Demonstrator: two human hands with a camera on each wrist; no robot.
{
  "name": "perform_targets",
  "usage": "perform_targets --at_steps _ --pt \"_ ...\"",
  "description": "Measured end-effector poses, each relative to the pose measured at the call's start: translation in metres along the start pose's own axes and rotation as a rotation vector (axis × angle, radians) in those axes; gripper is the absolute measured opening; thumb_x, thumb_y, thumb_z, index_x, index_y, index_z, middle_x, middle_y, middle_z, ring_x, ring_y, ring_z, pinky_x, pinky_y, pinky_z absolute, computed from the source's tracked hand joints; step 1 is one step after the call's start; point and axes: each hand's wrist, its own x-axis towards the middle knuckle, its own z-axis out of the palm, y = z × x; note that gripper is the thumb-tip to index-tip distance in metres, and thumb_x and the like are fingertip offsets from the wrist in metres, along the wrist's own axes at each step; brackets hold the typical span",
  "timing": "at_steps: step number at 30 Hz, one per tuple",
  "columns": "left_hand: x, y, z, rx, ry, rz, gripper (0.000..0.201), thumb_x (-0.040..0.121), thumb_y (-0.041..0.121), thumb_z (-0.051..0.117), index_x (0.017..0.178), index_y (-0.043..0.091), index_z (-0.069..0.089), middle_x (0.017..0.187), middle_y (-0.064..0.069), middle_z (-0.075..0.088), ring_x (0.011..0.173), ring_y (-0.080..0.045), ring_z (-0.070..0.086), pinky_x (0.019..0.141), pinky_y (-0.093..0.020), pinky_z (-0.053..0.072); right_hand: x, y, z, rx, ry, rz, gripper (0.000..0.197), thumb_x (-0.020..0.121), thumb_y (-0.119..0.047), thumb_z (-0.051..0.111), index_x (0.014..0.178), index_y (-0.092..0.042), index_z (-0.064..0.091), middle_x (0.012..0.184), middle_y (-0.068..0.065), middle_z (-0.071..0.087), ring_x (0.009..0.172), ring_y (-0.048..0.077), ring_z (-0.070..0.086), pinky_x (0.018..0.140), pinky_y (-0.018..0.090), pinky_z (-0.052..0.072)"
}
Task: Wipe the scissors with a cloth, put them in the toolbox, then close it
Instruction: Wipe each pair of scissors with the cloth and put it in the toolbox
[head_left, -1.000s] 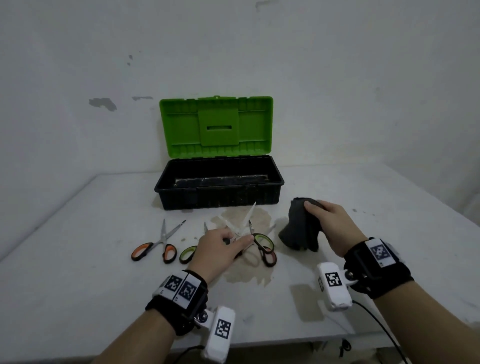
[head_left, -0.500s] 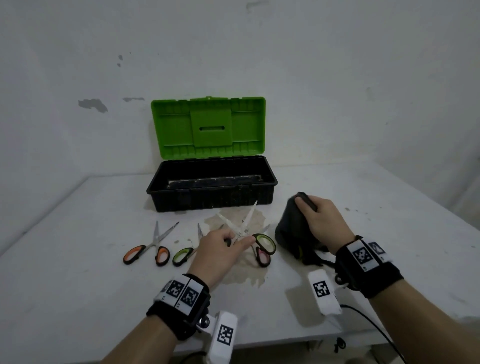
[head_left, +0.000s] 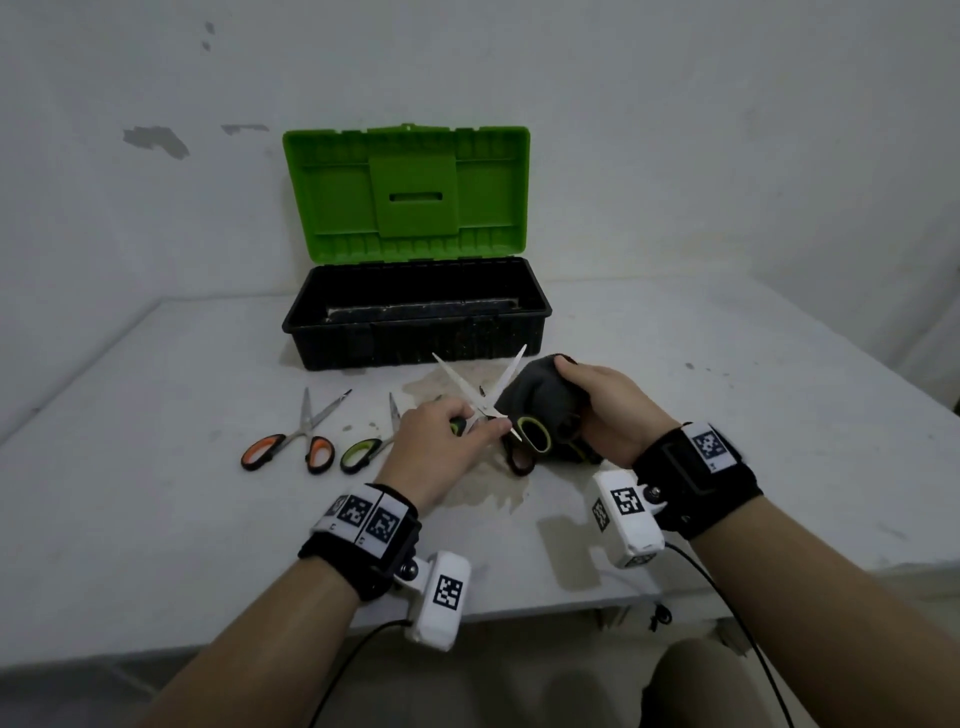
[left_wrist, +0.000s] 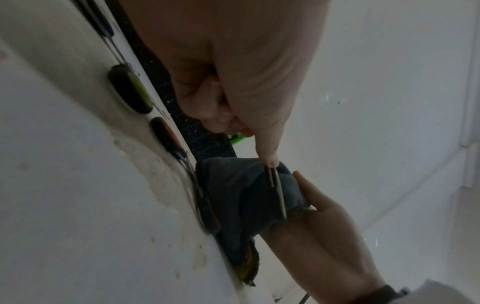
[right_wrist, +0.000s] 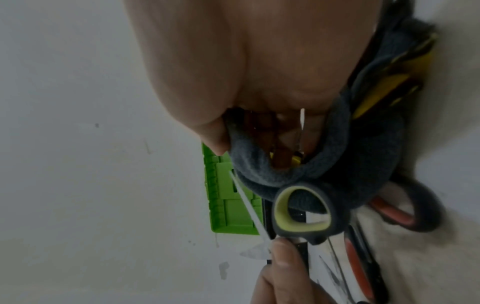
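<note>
On a white tabletop (head_left: 156, 519), orange-handled scissors (head_left: 291, 447) lie at left, beside a green-handled pair (head_left: 363, 452) partly hidden behind the left hand (head_left: 441, 447). That hand pinches a yellow-green-handled pair of scissors (head_left: 483, 395) near the pivot, blades spread wide and raised off the surface. The right hand (head_left: 608, 410) grips a dark grey cloth (head_left: 540, 400) bunched against one handle loop. A red-handled pair (head_left: 519, 462) lies beneath. Behind stands the black toolbox (head_left: 415, 338), its green lid (head_left: 410, 192) upright.
</note>
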Motion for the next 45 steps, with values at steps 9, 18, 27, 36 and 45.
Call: perform_targets --at_steps 9,18,27,36,45 --pt "0.012 0.002 -0.004 0.033 0.014 0.074 0.042 0.084 0.050 0.073 0.057 0.028 0.049 0.061 0.007 0.054 0.053 -0.004 0.047 0.052 -0.017 0.038 0.007 0.008 -0.002 0.313 -0.089 0.020 0.050 0.101 -0.028 0.043 0.141 0.002 0.046 0.137 0.025 0.053 0.116 0.033 0.056 0.096 0.041 0.049" --pt "0.040 0.006 -0.006 0.008 0.012 0.156 0.038 0.089 0.044 0.071 0.059 0.034 0.049 0.056 0.020 0.052 0.052 -0.003 0.046 0.053 -0.013 0.036 0.035 -0.011 0.013 0.388 0.029 0.016 0.043 0.101 -0.035 0.046 0.126 -0.003 0.060 0.123 0.020 0.065 0.108 0.030 0.067 0.087 0.040 0.055" --pt "0.081 -0.002 -0.006 0.011 -0.018 0.150 0.039 0.087 0.047 0.072 0.062 0.024 0.053 0.058 0.007 0.049 0.050 -0.006 0.040 0.049 -0.017 0.033 0.067 -0.015 0.016 0.429 0.043 0.046 0.051 0.103 -0.041 0.041 0.130 -0.001 0.056 0.123 0.021 0.066 0.110 0.031 0.066 0.080 0.038 0.059" --pt "0.088 -0.006 -0.001 -0.010 -0.028 0.154 0.037 0.086 0.047 0.072 0.067 0.017 0.062 0.059 -0.003 0.056 0.050 -0.007 0.042 0.049 -0.020 0.035 0.076 -0.013 0.004 0.434 -0.030 0.008 0.049 0.103 -0.038 0.042 0.135 -0.004 0.054 0.133 0.020 0.060 0.119 0.028 0.060 0.093 0.040 0.053" --pt "0.092 -0.014 0.002 0.007 -0.046 0.158 0.035 0.096 0.036 0.063 0.071 0.012 0.062 0.054 0.006 0.048 0.047 -0.007 0.040 0.048 -0.017 0.031 0.076 -0.011 -0.009 0.680 -0.257 0.006 0.018 0.067 -0.016 0.068 0.081 -0.004 0.068 0.099 0.016 0.066 0.101 0.030 0.065 0.096 0.040 0.050"
